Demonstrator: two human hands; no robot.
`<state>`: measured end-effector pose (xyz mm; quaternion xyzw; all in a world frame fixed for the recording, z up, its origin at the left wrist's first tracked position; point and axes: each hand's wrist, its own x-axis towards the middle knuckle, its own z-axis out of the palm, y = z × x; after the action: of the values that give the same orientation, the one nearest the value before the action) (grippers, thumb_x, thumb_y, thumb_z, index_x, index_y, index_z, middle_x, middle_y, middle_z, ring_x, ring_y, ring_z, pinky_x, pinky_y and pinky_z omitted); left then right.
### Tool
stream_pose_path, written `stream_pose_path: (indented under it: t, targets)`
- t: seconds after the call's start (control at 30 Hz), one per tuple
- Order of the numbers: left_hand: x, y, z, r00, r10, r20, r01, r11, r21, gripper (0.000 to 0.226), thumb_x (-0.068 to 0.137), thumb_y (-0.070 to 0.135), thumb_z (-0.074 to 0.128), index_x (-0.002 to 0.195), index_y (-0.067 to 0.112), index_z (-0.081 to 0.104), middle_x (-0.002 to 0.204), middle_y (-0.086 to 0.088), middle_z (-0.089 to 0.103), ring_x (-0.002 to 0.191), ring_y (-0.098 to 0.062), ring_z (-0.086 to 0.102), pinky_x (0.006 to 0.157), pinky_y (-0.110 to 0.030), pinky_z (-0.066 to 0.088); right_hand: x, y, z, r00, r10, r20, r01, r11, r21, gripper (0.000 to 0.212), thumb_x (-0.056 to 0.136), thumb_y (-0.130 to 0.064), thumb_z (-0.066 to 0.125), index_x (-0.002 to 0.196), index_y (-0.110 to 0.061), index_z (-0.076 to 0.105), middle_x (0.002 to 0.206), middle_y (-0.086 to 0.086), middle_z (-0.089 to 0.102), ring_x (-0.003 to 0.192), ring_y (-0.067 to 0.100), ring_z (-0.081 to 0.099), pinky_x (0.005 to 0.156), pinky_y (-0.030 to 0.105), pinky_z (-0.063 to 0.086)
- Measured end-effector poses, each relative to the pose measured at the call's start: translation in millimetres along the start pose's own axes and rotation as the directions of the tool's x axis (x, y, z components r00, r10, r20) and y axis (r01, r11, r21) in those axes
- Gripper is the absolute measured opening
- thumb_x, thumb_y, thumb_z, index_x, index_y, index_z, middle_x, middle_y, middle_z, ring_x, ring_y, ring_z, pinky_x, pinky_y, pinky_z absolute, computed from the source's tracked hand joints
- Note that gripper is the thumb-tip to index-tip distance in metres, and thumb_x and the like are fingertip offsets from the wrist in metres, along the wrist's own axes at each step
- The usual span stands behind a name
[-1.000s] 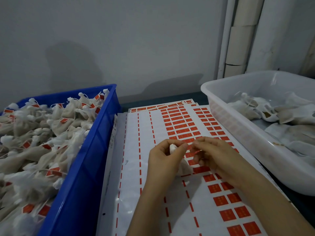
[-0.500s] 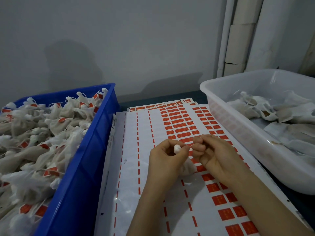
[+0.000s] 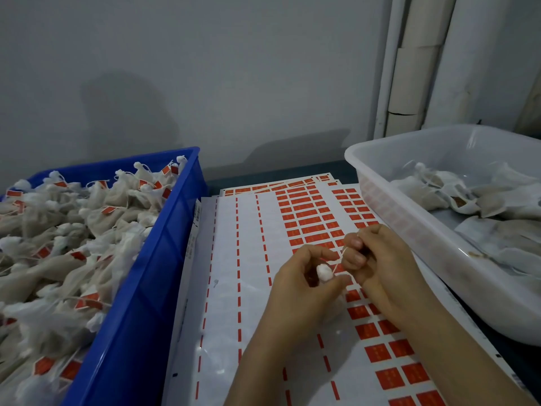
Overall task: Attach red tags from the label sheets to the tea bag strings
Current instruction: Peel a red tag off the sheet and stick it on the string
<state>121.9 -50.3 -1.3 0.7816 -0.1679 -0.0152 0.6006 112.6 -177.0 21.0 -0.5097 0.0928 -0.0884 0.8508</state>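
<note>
My left hand (image 3: 301, 285) grips a white tea bag (image 3: 324, 271) by its gathered top, over the label sheet (image 3: 254, 276). A thin string (image 3: 341, 257) runs from the bag up to my right hand (image 3: 380, 259), whose fingertips pinch the string's end. Whether a red tag sits between those fingers I cannot tell. Rows of red tags (image 3: 310, 221) cover the right part of the sheet; the left columns are peeled bare.
A blue crate (image 3: 146, 288) on the left is heaped with tea bags bearing red tags (image 3: 82, 256). A translucent white tub (image 3: 415, 238) on the right holds untagged tea bags (image 3: 480, 200). A grey wall and white pipes (image 3: 409, 68) stand behind.
My right hand has pulled slightly up and right, drawing the string taut from the bag. My left hand still holds the bag, its fingers spread a little more.
</note>
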Motion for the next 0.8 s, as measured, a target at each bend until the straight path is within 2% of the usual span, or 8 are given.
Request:
stream_pose_path:
  t: [0.1,0.23,0.33,0.43,0.53,0.63,0.7,0.8]
  targets:
    - [1.9,-2.5,-3.8,0.998,0.046,-0.031,-0.046,0.999,-0.012,0.018,0.08,0.022,0.072,0.076,0.035,0.059,0.082,0.024,0.063,0.085,0.006,0.06,0.058,-0.003,0.046,-0.4,-2.5,0.7,0.999,-0.017,-0.028,0.018,0.999,0.03,0.018,0.097,-0.011,0.041,0.081,-0.012,0.049,0.059,0.001,0.051,0.044,0.009,0.042,0.055,0.018,0.042]
    - [0.8,-3.8,-4.6,1.0,0.027,-0.001,-0.027,1.0,-0.004,0.024,0.08,0.016,0.069,0.07,0.035,0.059,0.076,0.02,0.064,0.08,0.005,0.061,0.055,-0.003,0.044,-1.8,-4.3,0.7,0.998,-0.05,-0.031,0.051,0.998,0.024,0.017,0.097,-0.012,0.041,0.082,-0.011,0.05,0.06,0.002,0.052,0.043,0.008,0.042,0.054,0.016,0.044]
    - [-0.3,-2.5,-4.2,0.999,0.002,0.045,-0.001,1.0,-0.031,0.031,0.081,0.017,0.069,0.07,0.044,0.059,0.077,0.022,0.063,0.079,0.007,0.06,0.054,-0.003,0.044,-4.1,-6.8,0.7,0.997,-0.076,0.0,0.076,0.997,0.008,0.017,0.096,-0.013,0.041,0.082,-0.01,0.05,0.062,0.003,0.055,0.043,0.008,0.044,0.053,0.016,0.046]
    - [-0.9,-0.2,-4.9,0.997,0.01,0.074,-0.003,0.996,-0.085,0.022,0.078,0.025,0.072,0.073,0.043,0.06,0.081,0.019,0.065,0.082,0.002,0.062,0.058,-0.006,0.047,-5.0,-8.4,-0.8,0.998,-0.065,-0.001,0.065,0.998,-0.012,0.017,0.096,-0.016,0.042,0.085,-0.01,0.053,0.065,0.003,0.06,0.044,0.009,0.047,0.053,0.018,0.05]
    - [-3.0,5.1,-5.6,0.989,0.018,0.145,0.005,0.988,-0.157,0.008,0.079,0.035,0.069,0.072,0.035,0.065,0.084,0.01,0.069,0.084,-0.009,0.065,0.067,-0.012,0.052,-5.8,-8.3,-1.1,0.998,-0.064,-0.025,0.06,0.989,-0.138,0.019,0.095,-0.019,0.045,0.088,-0.009,0.059,0.063,0.001,0.063,0.05,0.013,0.053,0.057,0.023,0.054]
    - [-2.2,7.6,-5.4,0.993,-0.014,0.118,0.036,0.983,-0.179,0.026,0.086,0.053,0.055,0.079,0.03,0.067,0.082,0.009,0.071,0.082,-0.012,0.068,0.069,-0.013,0.053,-8.7,-5.6,0.6,0.987,-0.16,-0.017,0.144,0.929,-0.342,0.016,0.092,-0.023,0.049,0.085,-0.019,0.063,0.072,-0.003,0.069,0.065,0.019,0.064,0.068,0.03,0.057]
    - [-0.7,8.6,-6.9,0.996,-0.049,0.08,0.065,0.975,-0.213,0.034,0.081,0.058,0.047,0.087,0.029,0.064,0.08,0.007,0.072,0.079,-0.013,0.07,0.07,-0.018,0.056,-10.9,-2.3,2.8,0.97,-0.234,0.071,0.237,0.828,-0.508,0.011,0.088,-0.027,0.053,0.085,-0.024,0.063,0.071,-0.01,0.067,0.067,0.014,0.066,0.064,0.025,0.055]
    - [-0.1,10.9,-9.0,0.997,-0.055,0.047,0.064,0.971,-0.231,0.028,0.074,0.053,0.053,0.085,0.033,0.069,0.086,0.011,0.072,0.082,-0.011,0.07,0.076,-0.023,0.057,-11.1,3.1,4.1,0.951,-0.254,0.174,0.308,0.772,-0.556,0.007,0.084,-0.029,0.055,0.084,-0.027,0.061,0.073,-0.022,0.065,0.071,-0.002,0.064,0.052,0.008,0.046]
